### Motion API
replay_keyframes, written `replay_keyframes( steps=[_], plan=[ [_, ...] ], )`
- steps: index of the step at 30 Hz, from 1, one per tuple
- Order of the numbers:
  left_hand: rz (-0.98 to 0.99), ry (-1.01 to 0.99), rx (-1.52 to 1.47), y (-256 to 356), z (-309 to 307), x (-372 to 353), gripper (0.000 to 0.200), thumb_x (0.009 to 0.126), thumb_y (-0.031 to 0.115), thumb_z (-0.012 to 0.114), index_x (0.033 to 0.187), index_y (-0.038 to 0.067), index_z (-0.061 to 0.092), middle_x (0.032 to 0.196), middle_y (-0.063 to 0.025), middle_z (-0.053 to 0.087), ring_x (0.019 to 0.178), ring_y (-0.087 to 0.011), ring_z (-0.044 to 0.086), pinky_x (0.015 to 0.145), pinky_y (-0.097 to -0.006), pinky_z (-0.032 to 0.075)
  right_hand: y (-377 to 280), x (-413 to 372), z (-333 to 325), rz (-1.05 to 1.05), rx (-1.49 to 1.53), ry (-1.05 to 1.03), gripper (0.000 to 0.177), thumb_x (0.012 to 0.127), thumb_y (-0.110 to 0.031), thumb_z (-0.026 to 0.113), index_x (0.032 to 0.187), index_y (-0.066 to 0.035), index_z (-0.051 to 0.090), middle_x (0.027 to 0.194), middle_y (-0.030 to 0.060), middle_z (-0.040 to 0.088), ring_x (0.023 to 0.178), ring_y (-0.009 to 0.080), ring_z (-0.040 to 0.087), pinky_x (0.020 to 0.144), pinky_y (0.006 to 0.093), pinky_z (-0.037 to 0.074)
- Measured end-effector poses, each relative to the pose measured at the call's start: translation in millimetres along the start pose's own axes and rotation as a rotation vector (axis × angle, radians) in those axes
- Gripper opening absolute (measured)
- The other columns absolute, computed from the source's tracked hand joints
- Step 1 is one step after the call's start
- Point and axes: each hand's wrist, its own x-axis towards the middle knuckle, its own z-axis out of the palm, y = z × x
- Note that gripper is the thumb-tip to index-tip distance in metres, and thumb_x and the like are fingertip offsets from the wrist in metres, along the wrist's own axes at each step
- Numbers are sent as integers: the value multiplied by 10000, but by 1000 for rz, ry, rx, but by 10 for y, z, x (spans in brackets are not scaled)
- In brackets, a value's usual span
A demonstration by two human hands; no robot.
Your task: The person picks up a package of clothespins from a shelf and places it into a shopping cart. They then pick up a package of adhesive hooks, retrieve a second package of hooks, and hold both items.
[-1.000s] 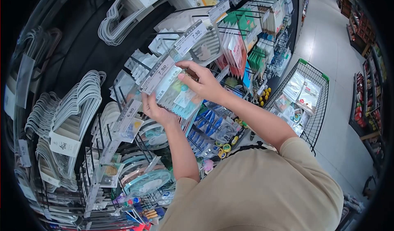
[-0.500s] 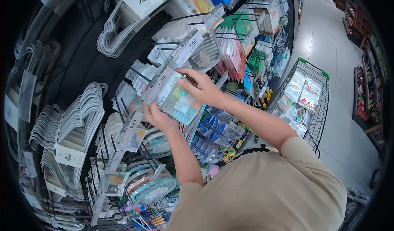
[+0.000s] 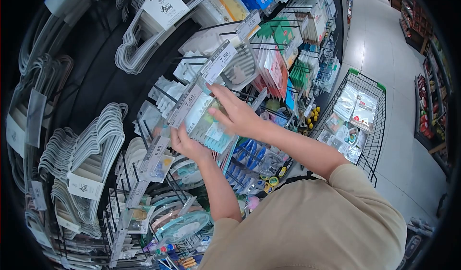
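Two bare hands holding a pack at the rack.
Both forearms are reaching up and leftward; the left hand (image 3: 191, 146) is curling partly closed on the pack's lower-left edge, the right hand (image 3: 240, 116) staying half open, its thumb pressing the front, its fingers stretching toward the price tag (image 3: 185, 105). The green-and-blue pack (image 3: 209, 126) is lying slanted, printed face toward the camera, long axis seemingly running upper left to lower right. Beyond, white hangers (image 3: 98, 140) are hanging left, a wire cart (image 3: 353, 121) standing right.

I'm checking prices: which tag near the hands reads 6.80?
The price tag just left of the left hand; the next two tags up both read 7.50.
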Motion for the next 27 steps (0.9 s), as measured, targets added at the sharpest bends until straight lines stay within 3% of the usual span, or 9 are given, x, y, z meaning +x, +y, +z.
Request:
replay_keyframes(
  steps=[1, 5, 8, 10, 14, 19, 27],
  plan=[
    [1, -2, -3, -1, -20, -2, 240, 911, 44, 528, 1066, -94, 649, 999, -142, 673, 853, -184, 630, 781, -329, 520, -48, -21, -13, -73, -157, 11, 601, 988, -254, 576, 1468, 19, 338, 1385, 271, 475, 1213, 365, 547, 972, 414, 468],
    [-13, 51, 3, -3, -57, 11, 266, 910, 40, 523, 1109, -102, 628, 1025, -152, 674, 846, -183, 630, 788, -319, 522, -203, -97, -69, -107, -180, -41, 657, 979, -263, 585, 1486, 37, 294, 1381, 288, 472, 1163, 400, 569, 944, 439, 483],
    [-2, 89, 38, 58, -41, 19, 230, 896, 55, 525, 1065, -74, 612, 1069, -167, 647, 931, -224, 644, 848, -350, 541, -264, -115, -138, 48, -81, -159, 653, 975, -270, 596, 1487, 21, 312, 1371, 275, 479, 1077, 381, 622, 894, 429, 511],
    [7, -19, -51, 89, -20, 31, 303, 943, 43, 537, 1214, -80, 594, 1112, -174, 669, 972, -221, 667, 872, -346, 542, -262, -79, -191, 296, 51, -322, 646, 973, -267, 607, 1486, 8, 328, 1311, 248, 505, 958, 348, 670, 831, 412, 536],
    [-10, -28, -74, 50, 0, 83, 345, 937, 8, 541, 1277, -41, 570, 1167, -185, 647, 1055, -244, 656, 927, -380, 543, -179, -112, -126, 223, 54, -227, 618, 975, -261, 611, 1475, 0, 357, 1233, 218, 525, 919, 313, 692, 801, 382, 549],
    [-39, -109, -171, 81, 42, 140, 551, 881, -100, 493, 1410, 49, 459, 1282, -184, 578, 1125, -252, 623, 964, -394, 542, -166, -82, -125, 202, 60, -200, 594, 983, -264, 606, 1464, 0, 378, 1212, 198, 520, 940, 313, 691, 800, 365, 559],
    [-47, -129, -91, 202, 157, 179, 584, 864, -120, 533, 1408, 78, 455, 1281, -166, 557, 1120, -240, 619, 986, -372, 530, -96, -86, -79, 238, 152, -175, 586, 994, -248, 598, 1476, -9, 367, 1240, 195, 508, 1013, 283, 662, 848, 363, 559]
  ],
)
